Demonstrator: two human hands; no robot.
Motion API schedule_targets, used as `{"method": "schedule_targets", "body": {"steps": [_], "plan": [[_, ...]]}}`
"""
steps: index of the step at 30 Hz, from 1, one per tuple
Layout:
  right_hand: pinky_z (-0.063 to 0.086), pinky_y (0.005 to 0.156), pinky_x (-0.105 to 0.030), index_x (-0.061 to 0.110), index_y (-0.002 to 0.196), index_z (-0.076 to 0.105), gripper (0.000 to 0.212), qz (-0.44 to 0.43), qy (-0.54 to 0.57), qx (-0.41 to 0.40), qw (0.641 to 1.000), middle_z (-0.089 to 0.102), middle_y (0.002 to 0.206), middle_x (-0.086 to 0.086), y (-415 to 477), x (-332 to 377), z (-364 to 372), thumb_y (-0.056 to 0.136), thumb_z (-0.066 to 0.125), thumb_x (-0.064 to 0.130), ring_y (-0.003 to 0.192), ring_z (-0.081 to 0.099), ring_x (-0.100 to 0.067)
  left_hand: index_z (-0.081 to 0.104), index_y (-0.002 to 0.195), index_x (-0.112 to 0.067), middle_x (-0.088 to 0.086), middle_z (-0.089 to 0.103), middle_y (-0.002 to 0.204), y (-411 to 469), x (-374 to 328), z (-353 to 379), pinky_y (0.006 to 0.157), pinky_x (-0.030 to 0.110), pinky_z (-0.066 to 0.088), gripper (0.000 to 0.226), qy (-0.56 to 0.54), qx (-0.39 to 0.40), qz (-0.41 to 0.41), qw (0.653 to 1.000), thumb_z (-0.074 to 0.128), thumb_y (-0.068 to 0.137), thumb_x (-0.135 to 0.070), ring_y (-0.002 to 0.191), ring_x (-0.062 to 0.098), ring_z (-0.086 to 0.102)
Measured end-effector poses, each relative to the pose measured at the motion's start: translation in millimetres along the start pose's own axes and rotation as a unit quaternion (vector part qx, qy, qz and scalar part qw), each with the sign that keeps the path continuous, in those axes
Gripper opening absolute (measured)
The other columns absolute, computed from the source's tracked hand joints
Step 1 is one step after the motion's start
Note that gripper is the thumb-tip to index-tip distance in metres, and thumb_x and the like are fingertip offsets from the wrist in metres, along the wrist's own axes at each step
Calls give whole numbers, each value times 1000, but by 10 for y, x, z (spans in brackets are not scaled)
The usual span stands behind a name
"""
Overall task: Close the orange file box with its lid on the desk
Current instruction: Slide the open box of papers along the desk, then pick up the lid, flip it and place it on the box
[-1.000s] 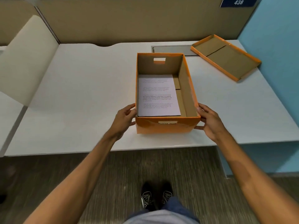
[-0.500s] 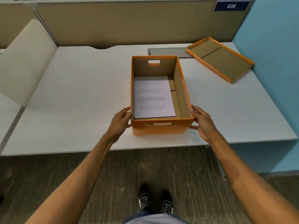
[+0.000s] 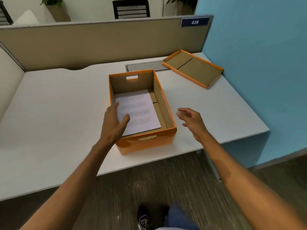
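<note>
The orange file box (image 3: 146, 143) stands open near the front edge of the white desk (image 3: 58, 113), with a printed sheet of paper (image 3: 139, 112) lying inside it. Its orange lid (image 3: 192, 68) lies upside down at the far right of the desk, close to the blue wall. My left hand (image 3: 114, 123) hovers over the box's left wall, fingers spread, holding nothing. My right hand (image 3: 191, 120) is in the air to the right of the box, open and apart from it.
A beige partition (image 3: 91, 45) runs along the back of the desk, a blue wall (image 3: 257, 63) closes the right side. A grey cable flap (image 3: 144, 65) sits behind the box. My shoes (image 3: 144, 219) are on the floor below the desk edge.
Both hands have let go of the box's front corners and lifted; the left now hangs over the box, the right has moved out to the right. The view has tilted up.
</note>
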State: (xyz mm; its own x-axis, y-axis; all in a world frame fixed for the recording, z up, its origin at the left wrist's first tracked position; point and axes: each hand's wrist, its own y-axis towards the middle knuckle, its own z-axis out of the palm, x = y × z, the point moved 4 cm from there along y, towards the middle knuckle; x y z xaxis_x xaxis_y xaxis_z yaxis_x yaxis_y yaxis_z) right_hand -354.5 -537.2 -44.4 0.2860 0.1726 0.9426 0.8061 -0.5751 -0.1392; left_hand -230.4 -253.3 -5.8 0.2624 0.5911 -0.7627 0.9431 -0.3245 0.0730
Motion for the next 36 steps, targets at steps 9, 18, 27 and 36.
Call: {"method": "schedule_targets", "body": {"steps": [9,18,27,36], "plan": [[53,88,-26,17,122,68,33,-38,1,-34,999,70,113,-1,261,168,-573,92,68,29,105,64,-9,35,150,-13,12,40,155,295,-929,617,112,53,37,63,-25,67,89,994,60,95,-32,139,30,41],[55,87,-27,13,115,72,26,-50,-16,-46,998,73,104,-2,1167,64,-1311,90,70,22,99,66,-13,36,149,-10,11,39,156,924,-1621,1546,110,53,40,62,-51,103,98,989,60,95,-30,139,28,41],[53,82,-20,13,112,72,23,-51,-69,-14,996,73,101,-1,2337,-247,-2019,90,71,20,95,66,-12,38,148,-11,10,45,151,1617,-2038,2664,106,46,45,60,-71,99,9,993,59,95,-29,133,24,47],[54,87,-33,11,116,69,27,-102,-280,-6,955,69,116,-9,3143,-662,-2280,90,71,14,104,64,-24,41,145,-14,12,51,145,2165,-2085,3632,98,37,48,61,-128,161,-125,971,65,91,-32,125,28,55]]}}
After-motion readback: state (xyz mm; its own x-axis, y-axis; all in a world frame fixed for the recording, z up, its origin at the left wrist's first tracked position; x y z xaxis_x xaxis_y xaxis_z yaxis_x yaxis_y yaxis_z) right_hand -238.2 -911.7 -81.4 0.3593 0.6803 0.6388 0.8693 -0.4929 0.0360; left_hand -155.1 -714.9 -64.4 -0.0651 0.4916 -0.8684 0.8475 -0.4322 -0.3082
